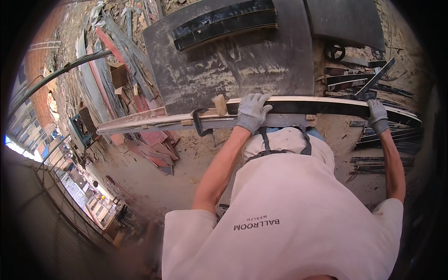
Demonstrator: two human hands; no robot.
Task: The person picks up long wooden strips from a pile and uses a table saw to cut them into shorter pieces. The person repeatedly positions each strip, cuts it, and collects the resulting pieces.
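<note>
A long, dark-faced plywood strip (322, 108) with a pale layered edge lies along the near edge of a dark, dusty table (291, 65). In a grey work glove, my left hand (253, 112) grips the strip near its left end, fingers over the top edge. My right hand (377, 115), gloved too, is wrapped around it farther right, where it bends towards me. Just left of my left hand, a small wooden block (220, 105) stands on a long wooden rail (154, 122). A dark C-shaped clamp (200, 123) sits on this rail.
Several dark curved strips (224, 23) lie on the table's far part. More dark offcuts (382, 135) are heaped on the floor at the right, near a black handwheel (334, 51). Scrap boards (151, 151) and long waste strips (105, 70) cover the ground at the left.
</note>
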